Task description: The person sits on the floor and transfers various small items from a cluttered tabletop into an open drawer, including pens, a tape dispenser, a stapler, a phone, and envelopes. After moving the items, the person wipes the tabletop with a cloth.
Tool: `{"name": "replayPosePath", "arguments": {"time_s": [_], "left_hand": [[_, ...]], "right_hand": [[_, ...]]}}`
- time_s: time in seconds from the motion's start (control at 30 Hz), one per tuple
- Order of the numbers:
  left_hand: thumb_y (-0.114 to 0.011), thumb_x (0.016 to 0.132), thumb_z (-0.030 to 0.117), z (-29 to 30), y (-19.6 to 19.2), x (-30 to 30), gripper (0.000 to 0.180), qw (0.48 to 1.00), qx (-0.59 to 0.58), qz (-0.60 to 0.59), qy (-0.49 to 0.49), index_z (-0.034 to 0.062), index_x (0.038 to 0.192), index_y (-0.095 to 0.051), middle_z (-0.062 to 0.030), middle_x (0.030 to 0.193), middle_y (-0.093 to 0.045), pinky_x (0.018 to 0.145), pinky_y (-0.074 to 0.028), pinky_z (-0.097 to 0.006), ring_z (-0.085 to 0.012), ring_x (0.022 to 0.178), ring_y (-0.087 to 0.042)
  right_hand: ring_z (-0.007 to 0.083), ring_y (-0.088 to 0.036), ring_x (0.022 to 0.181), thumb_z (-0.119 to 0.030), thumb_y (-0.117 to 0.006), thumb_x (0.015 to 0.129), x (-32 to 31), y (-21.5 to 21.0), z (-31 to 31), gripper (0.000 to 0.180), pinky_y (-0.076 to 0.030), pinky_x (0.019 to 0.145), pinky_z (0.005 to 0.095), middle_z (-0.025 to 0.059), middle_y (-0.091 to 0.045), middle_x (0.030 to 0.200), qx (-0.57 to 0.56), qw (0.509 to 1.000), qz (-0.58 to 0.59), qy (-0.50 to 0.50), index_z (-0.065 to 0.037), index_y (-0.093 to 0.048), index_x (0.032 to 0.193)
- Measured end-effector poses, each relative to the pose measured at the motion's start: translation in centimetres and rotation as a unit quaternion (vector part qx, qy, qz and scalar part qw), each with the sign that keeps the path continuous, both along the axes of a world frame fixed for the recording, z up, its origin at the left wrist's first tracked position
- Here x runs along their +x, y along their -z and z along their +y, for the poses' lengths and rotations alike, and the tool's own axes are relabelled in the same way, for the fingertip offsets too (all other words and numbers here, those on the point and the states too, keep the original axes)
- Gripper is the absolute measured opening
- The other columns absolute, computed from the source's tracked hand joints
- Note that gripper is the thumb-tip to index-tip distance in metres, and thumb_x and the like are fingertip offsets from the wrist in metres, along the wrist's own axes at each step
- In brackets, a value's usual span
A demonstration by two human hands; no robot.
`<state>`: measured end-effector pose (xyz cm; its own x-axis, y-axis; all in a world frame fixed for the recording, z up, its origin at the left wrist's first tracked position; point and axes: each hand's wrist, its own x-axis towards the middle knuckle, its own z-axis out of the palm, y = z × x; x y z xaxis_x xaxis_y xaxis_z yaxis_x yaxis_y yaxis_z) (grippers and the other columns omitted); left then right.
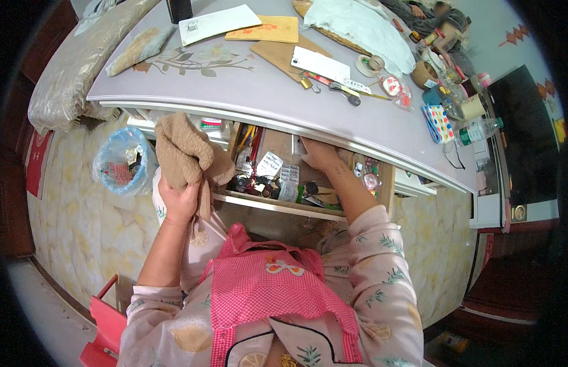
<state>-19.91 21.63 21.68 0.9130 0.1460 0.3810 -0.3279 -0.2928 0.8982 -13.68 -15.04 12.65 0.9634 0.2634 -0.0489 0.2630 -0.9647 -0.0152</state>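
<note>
My left hand [180,202] is closed around a bunched brown fleecy cloth [185,150], held up at the left end of an open drawer [275,204]. My right hand [321,155] reaches into the back of that drawer, close under the tabletop's front edge, beside a small pale object [297,145]. Its fingertips are mostly hidden, so their grip does not show. Inside the drawer lie blister packs of pills [289,174], a white printed card [270,164], pencils [247,136], tangled dark cords and small trinkets [370,181].
On the tabletop [247,92] lie envelopes [269,29], a white phone-shaped item [321,63], a padlock [306,82], tape rolls, jars and a plastic bottle [478,131]. A blue-lined bin [125,162] stands at the left, near a red chair [106,324]. Another person [440,27] is at far right.
</note>
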Motion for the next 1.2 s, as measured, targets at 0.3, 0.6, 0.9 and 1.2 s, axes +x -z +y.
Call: {"name": "replayPosePath", "arguments": {"time_s": [0.3,0.6,0.9,1.2], "left_hand": [[-0.074,0.073,0.015,0.5,-0.2,-0.3,0.036,1.0,0.008,0.008,-0.013,0.0001,0.103,-0.061,-0.0108,0.099,-0.065,0.083,-0.047,-0.033,-0.0222,0.092,-0.063],[-0.073,0.073,0.014,0.6,0.1,-0.4,0.035,1.0,-0.018,0.011,-0.016,-0.0006,0.103,-0.061,-0.0107,0.1,-0.065,0.083,-0.047,-0.033,-0.0216,0.092,-0.063],[-0.072,0.074,0.014,0.4,-0.1,-0.4,0.034,1.0,0.006,-0.005,-0.013,-0.0005,0.103,-0.061,-0.0108,0.098,-0.066,0.081,-0.048,-0.032,-0.0217,0.09,-0.064],[-0.071,0.076,0.017,-0.4,0.2,-0.1,0.035,1.0,-0.021,0.003,0.019,-0.0006,0.104,-0.06,-0.0105,0.097,-0.066,0.081,-0.048,-0.032,-0.0212,0.09,-0.063]], "right_hand": [[0.0322,-0.049,0.117,-0.032,-0.056,0.085,4.1,-0.8,1.9,0.043,-0.037,0.101,0.0433,0.0162,-0.052,0.124,-0.006,0.997,0.066,0.03,-0.006,-0.052,0.12],[0.0323,-0.051,0.115,-0.028,-0.053,0.087,4.2,2.3,1.0,0.039,-0.038,0.101,0.0422,0.015,-0.052,0.125,0.16,0.973,-0.002,0.165,-0.007,-0.052,0.12],[0.0298,-0.057,0.107,-0.002,-0.055,0.078,-3.5,-3.5,3.9,0.032,-0.047,0.091,0.0381,0.0136,-0.058,0.117,0.187,0.963,0.094,-0.167,-0.007,-0.059,0.11],[0.0299,-0.058,0.101,-0.005,-0.058,0.081,1.0,-18.4,2.7,0.025,-0.047,0.088,0.0396,0.0143,-0.062,0.107,0.218,0.929,-0.273,-0.12,-0.002,-0.06,0.107]]}}
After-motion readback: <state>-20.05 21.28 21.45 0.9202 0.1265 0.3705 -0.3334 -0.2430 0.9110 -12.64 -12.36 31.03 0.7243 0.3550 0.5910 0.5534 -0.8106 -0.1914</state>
